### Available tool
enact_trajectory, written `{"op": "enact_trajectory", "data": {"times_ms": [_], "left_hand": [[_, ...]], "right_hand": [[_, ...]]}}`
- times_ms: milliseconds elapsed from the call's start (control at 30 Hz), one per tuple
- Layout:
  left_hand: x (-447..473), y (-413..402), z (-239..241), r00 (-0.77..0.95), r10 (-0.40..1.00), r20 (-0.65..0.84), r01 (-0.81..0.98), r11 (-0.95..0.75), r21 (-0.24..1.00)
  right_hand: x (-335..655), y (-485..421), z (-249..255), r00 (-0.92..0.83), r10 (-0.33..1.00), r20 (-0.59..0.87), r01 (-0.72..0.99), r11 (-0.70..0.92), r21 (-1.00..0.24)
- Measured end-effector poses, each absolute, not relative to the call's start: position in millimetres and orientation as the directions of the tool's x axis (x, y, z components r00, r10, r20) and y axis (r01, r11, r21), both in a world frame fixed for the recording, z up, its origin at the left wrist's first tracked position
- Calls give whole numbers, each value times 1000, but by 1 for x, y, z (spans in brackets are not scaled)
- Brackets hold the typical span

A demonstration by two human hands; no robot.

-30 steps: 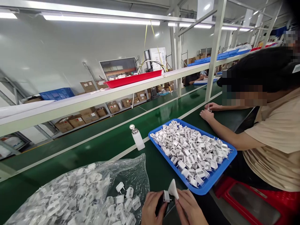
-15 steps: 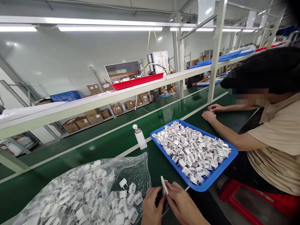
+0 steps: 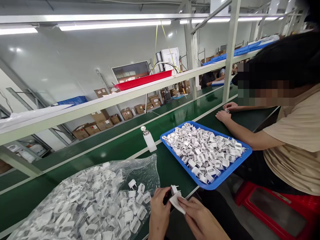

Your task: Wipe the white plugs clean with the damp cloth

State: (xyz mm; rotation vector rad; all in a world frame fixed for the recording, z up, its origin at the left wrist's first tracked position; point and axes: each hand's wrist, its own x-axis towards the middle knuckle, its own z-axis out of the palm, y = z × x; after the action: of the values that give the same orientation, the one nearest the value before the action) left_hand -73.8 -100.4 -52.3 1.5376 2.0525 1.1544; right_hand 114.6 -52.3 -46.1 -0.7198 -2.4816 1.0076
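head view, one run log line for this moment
left hand: holds white plug part | right hand: holds white cloth against it | blue tray: right

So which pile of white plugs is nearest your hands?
The plugs in the clear plastic bag, beside the left hand; the blue tray lies farther off.

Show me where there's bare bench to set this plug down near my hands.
Bare green bench lies between the plastic bag and the blue tray, below the white bottle. The belt behind the bottle is bare too. Left hand and right hand crowd the near edge.
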Motion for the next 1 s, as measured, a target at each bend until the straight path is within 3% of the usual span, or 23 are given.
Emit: {"op": "enact_trajectory", "data": {"times_ms": [133, 300, 433, 633, 833, 900, 1000], "left_hand": [[-72, -99, -53, -380, 901, 207, 646, 99, 757], [-71, -100, -52, -408, 889, 209, 655, 125, 745], [-71, -103, -47, -346, 918, 193, 670, 97, 736], [-73, -100, -49, -296, 930, 218, 683, 46, 729], [-75, -110, -61, -332, 891, 310, 648, -23, 761], [-66, -119, -63, -406, 843, 351, 562, -72, 824], [-42, -131, -58, -618, 707, 343, 242, -244, 939]], "right_hand": [[120, -46, -30, -598, 783, 169, 169, 330, -929], [107, -26, -9, -390, 882, 263, 168, 349, -922], [91, -26, -17, -447, 851, 275, 171, 383, -908], [91, -39, -29, -632, 725, 275, 36, 382, -924], [109, -29, -29, -461, 864, 202, 59, 257, -965], [118, -28, -27, -401, 897, 187, 71, 234, -970], [130, -36, -20, -347, 919, 188, 24, 209, -978]]}}
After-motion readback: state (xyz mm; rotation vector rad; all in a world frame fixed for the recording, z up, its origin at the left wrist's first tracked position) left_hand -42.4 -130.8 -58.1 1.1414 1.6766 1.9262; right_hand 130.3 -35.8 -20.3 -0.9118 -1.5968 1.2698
